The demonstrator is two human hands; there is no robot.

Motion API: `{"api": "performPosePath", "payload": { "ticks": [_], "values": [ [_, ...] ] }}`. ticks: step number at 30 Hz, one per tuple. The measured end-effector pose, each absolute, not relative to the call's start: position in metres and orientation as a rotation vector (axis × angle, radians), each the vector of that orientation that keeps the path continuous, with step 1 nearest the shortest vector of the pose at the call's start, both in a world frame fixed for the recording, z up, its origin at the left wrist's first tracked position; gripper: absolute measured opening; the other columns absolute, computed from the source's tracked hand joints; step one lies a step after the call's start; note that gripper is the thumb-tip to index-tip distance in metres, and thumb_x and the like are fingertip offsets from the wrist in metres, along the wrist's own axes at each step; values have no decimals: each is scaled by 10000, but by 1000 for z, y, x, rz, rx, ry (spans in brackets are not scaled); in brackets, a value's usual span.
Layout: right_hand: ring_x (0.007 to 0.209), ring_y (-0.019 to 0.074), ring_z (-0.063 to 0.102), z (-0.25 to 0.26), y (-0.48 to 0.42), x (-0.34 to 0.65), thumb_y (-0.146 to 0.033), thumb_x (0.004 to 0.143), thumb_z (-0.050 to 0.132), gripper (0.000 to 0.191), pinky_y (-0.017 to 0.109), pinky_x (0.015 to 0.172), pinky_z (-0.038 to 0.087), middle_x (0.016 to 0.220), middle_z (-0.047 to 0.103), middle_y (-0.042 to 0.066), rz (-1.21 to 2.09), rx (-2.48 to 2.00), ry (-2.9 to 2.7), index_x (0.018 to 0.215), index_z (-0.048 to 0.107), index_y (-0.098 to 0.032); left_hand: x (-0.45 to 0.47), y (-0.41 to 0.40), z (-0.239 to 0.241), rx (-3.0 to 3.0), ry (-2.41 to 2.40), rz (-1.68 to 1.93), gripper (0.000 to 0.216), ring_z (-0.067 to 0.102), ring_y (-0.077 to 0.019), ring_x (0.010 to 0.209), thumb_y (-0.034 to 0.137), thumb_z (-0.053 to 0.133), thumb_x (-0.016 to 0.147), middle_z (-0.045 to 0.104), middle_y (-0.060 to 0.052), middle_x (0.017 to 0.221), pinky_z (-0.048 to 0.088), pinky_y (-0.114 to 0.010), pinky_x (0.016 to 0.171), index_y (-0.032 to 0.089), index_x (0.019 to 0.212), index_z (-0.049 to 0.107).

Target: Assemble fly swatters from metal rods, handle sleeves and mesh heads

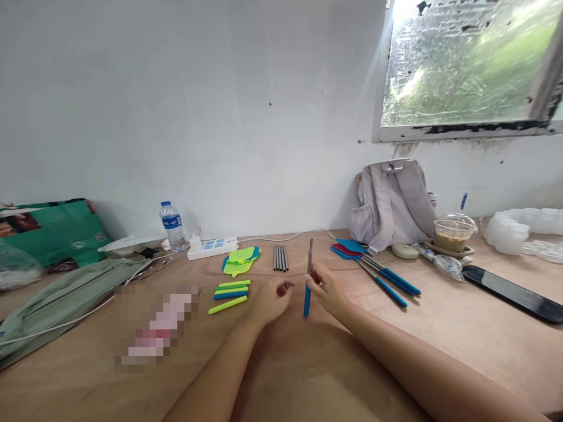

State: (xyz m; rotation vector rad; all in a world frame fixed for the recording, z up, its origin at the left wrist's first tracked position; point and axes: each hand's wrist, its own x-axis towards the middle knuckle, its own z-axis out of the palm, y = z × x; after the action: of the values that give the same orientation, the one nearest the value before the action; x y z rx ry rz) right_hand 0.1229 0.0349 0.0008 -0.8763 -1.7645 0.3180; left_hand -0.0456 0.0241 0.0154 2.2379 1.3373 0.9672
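My right hand (326, 287) is closed around a telescopic metal rod with a blue handle (307, 300), which stands nearly upright over the table. Just left of it, my left hand (271, 299) hovers with loosely curled fingers, apart from the rod and with nothing visible in them. Several bare metal tubes (280, 258) lie behind my hands. Yellow, green and blue handle grips (231, 291) are laid out to the left, below a stack of mesh fly swatter heads (241, 261). On the right lie several fly swatters (382, 280) with blue handles and blue or red heads.
A power strip (213, 247) and a water bottle (172, 225) stand by the wall. Behind the swatters leans a grey backpack (393, 202). Farther right are a drink cup (453, 234), a black phone (512, 293) and white plastic containers (510, 234). Grey-green cloth (65, 299) lies left.
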Motion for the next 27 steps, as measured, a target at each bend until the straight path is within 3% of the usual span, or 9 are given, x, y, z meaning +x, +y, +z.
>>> {"api": "performPosePath", "payload": {
  "ticks": [6, 11, 20, 27],
  "values": [
    [517, 107, 334, -4, 36, 123, -254, 755, 468, 243, 231, 506, 263, 550, 349, -50, 425, -901, -1724, 589, 294, -217, -97, 49, 23, 2292, 1976, 1065, 228, 555, -208, 896, 192, 419, 737, 648, -58, 908, 398, -306, 828, 188, 819, 632],
    [516, 101, 315, -6, 34, 121, -259, 765, 458, 225, 225, 497, 259, 552, 325, -55, 488, -881, -1779, 605, 306, -216, -135, 53, 26, 2148, 2378, 943, 275, 545, -292, 922, 232, 413, 725, 631, -106, 968, 394, -372, 799, 170, 844, 653],
    [507, 86, 330, -5, 28, 121, -255, 760, 467, 204, 208, 484, 257, 547, 349, -57, 411, -881, -1833, 615, 333, -205, -157, 73, 11, 1970, 2410, 897, 320, 574, -228, 921, 174, 377, 726, 624, -97, 1015, 438, -302, 761, 150, 938, 616],
    [512, 86, 343, -8, 31, 120, -249, 750, 472, 187, 199, 490, 271, 552, 354, -54, 390, -875, -1826, 623, 342, -205, -143, 114, 18, 2332, 2189, 658, 344, 541, -201, 1000, 83, 386, 718, 627, -82, 1049, 384, -275, 867, 154, 956, 624]
  ]
}}
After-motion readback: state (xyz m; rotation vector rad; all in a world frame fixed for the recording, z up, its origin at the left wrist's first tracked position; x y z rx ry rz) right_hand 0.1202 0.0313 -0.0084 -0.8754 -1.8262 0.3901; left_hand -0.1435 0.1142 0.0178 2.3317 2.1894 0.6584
